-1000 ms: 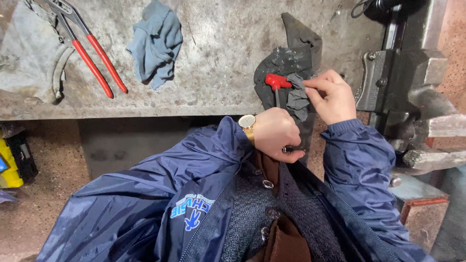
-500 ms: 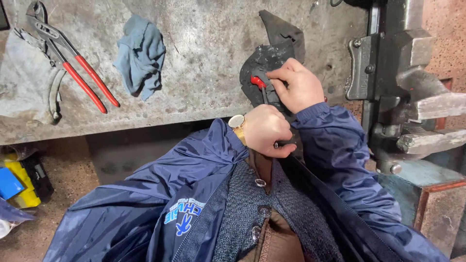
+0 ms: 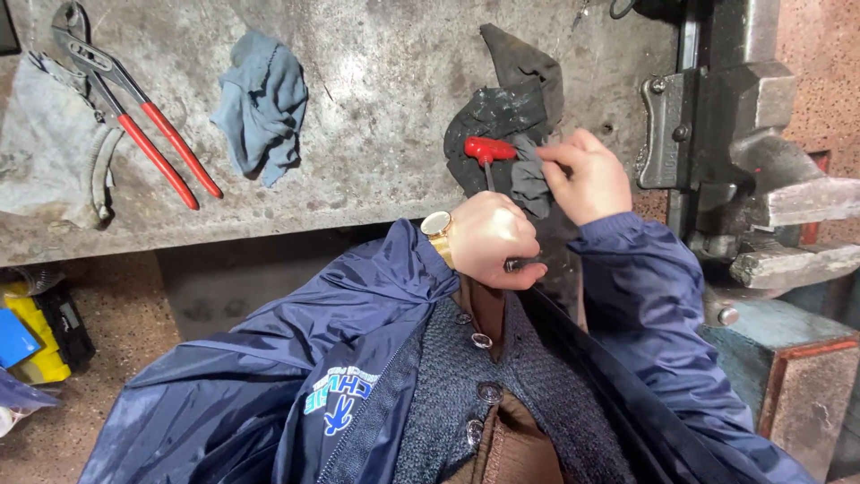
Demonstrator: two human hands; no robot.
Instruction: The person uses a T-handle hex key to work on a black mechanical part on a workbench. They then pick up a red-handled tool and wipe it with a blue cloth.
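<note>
The person stands close at the edge of the grey metal workbench (image 3: 376, 81) and holds a T-handle wrench (image 3: 488, 154) with a red grip. The left hand (image 3: 494, 240) is closed in a fist around the lower end of the shaft, near the chest, just above the open blue jacket (image 3: 296, 358). The right hand (image 3: 587, 175) pinches a small grey cloth (image 3: 530, 179) between thumb and fingers and presses it to the shaft, just under the red grip.

Compared with a moment ago, the red grip is now uncovered: half a second ago the right hand lay almost over it, and now this hand is lower and more to the right side, with the cloth on the metal part. So I think the wiping went down from the handle to the shaft, while the left hand kept its hold.

Behind the wrench lies a dark rag (image 3: 511, 99) on the bench. Further left are a blue rag (image 3: 262, 103) and pliers with red handles (image 3: 143, 134). A heavy vise (image 3: 726, 134) stands on the right.
</note>
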